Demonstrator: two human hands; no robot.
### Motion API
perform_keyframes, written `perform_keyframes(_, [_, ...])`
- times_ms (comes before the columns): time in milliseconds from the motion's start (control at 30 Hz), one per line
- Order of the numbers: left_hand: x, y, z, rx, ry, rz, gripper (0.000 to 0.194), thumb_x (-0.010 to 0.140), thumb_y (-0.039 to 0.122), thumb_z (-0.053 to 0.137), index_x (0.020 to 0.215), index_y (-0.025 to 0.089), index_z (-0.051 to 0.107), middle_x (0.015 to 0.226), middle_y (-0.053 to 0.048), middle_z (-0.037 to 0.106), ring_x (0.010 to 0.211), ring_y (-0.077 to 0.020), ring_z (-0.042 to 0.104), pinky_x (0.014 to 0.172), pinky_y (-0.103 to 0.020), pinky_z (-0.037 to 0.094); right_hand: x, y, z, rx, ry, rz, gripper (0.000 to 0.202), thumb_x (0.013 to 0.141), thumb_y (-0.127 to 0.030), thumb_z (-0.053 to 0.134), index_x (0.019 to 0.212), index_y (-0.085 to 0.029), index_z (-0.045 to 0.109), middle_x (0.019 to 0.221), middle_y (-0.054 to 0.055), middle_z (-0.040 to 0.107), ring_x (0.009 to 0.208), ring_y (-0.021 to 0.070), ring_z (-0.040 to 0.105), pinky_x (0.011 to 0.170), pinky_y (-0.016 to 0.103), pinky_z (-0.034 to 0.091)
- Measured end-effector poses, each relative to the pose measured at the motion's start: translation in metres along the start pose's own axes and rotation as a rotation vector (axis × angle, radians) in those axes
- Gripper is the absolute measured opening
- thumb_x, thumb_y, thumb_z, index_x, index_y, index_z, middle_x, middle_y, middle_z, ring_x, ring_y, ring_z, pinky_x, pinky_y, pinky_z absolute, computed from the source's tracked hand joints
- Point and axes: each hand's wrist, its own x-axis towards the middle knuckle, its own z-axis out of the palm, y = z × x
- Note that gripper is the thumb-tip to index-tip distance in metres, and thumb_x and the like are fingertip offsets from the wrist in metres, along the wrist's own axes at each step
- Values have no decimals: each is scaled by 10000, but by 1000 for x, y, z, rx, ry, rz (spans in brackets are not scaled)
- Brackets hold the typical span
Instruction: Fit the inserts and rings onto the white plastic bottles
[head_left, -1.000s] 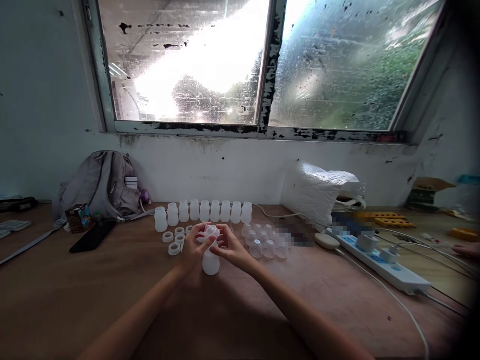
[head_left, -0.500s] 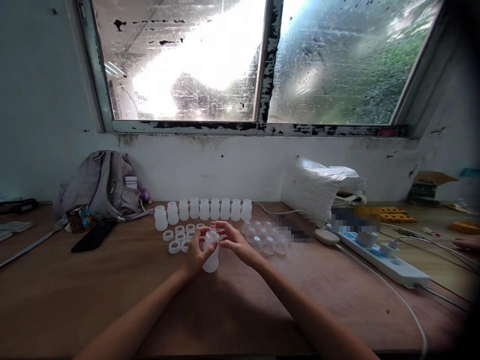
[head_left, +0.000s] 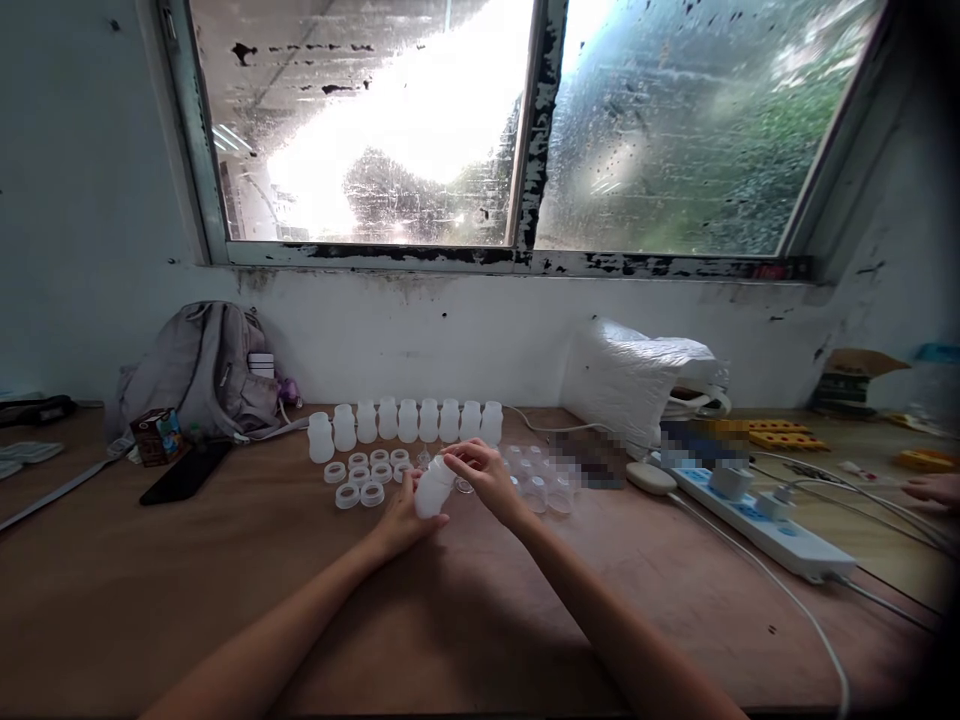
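Left hand (head_left: 403,518) wrapped around the lower body of a frosted bottle (head_left: 433,488), the right hand (head_left: 486,480) with its fingers closed together at the neck. The bottle is tilted, its mouth leaning up toward the right hand, above the middle of a brown table (head_left: 480,620). Just behind the hands are small clear pieces (head_left: 425,460). To the left lies a cluster of white rings (head_left: 347,495); to the right, close to the right hand, clear domed caps (head_left: 534,490). Farther out, a row of upright frosted bottles (head_left: 388,420) runs along the table's back edge, near the wall. If the left hand's grip is too loose, a push from the right could make the smooth, tilted bottle twist or slip and roll into the rings. A sideways swing of the right hand could scatter the caps
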Motion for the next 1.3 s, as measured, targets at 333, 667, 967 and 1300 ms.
perform_keyframes(333, [10,1,-41,170,162,109,463,595,367,636,992,196,469,983,-54,512,902,-206,499,785,-329,393,7,16,-14,453,43,276,298,613,-286,634,875,-144,630,733,35,576,609,103,490,554,240,411])
perform_keyframes(667, [6,4,-43,307,71,160,375,653,371,586,948,198,432,951,-41,506,841,-177,506,734,-300,408,7,30,-8,484,45,336,242,599,-301,652,755,-126,592,626,8,550,530,85,493,506,221,418])
perform_keyframes(967, [4,8,-44,311,87,213,380,655,357,587,968,201,439,933,-37,525,819,-169,517,717,-284,417,9,32,-11,279,39,278,261,634,-365,606,734,-129,562,519,-30,468,412,63,411,334,178,322])
perform_keyframes(1300, [1,24,-46,290,31,174,321,647,381,566,885,183,481,801,-14,552,683,-148,525,602,-247,403,8,36,-13,313,12,276,308,684,-453,545,678,-148,496,478,-55,423,340,39,357,305,165,275])
